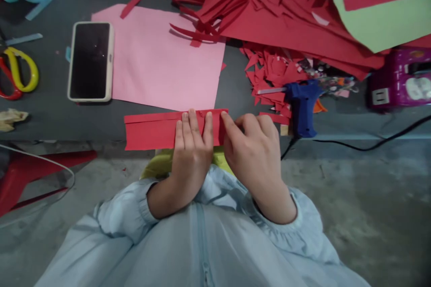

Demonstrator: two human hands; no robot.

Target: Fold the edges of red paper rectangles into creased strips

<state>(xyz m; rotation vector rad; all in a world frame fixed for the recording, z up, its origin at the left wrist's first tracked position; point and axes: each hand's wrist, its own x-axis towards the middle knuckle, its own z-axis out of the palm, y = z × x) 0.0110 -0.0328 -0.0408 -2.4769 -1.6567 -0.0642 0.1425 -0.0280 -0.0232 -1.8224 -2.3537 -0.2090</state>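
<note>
A folded red paper strip (150, 131) lies along the near edge of the dark table (43, 112). My left hand (191, 150) rests flat on its right part, fingers pressing the paper down. At the strip's right end my right hand (254, 152) has the index finger and thumb pinching or pressing the fold. Both sleeves are pale blue.
A pink sheet (161, 60) and a phone (90, 60) lie behind the strip. Scissors (16, 74) sit at the left. A blue glue gun (303, 103) with a black cord lies to the right, near red scraps (272, 69), a red paper pile (286, 9) and a purple box (402, 78).
</note>
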